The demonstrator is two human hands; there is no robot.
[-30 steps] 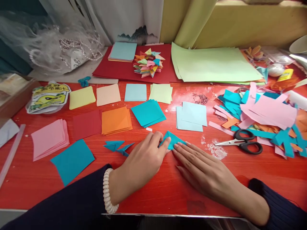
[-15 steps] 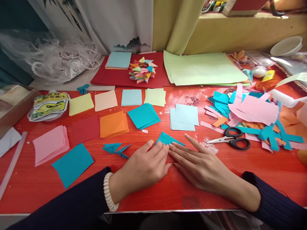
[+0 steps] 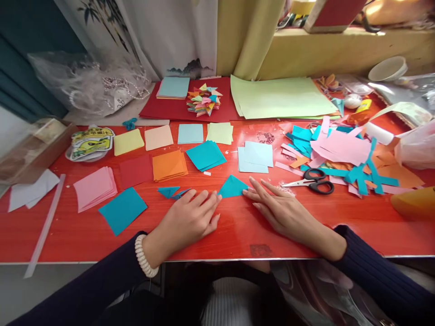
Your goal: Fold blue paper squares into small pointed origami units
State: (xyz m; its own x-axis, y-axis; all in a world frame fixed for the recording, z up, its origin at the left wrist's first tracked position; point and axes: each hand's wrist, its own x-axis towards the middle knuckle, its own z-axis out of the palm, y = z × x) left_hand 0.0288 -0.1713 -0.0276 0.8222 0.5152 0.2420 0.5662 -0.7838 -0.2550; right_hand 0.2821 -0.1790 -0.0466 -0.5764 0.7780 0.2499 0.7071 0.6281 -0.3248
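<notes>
A blue paper triangle (image 3: 233,187), folded from a sheet, lies flat on the red table between my hands. My left hand (image 3: 192,215) rests at its left corner, fingers stretched and slightly bent, the tips touching or very near the paper. At the right corner, my right hand (image 3: 280,208) lies with its fingers spread and the fingertips by the edge. Partly behind my left fingers are small folded blue pieces (image 3: 169,192). A stack of blue squares (image 3: 206,156) sits just beyond the triangle.
Scissors (image 3: 311,182) with black handles lie right of my right hand, before a heap of paper scraps (image 3: 343,147). Orange squares (image 3: 169,165), pink squares (image 3: 95,188) and pale blue squares (image 3: 254,157) surround the work. A multicoloured folded-paper ring (image 3: 204,100) stands at the back.
My hands have moved apart and off the middle of the blue triangle, leaving more of it uncovered. The camera view has shifted, so the table's front edge sits higher.
</notes>
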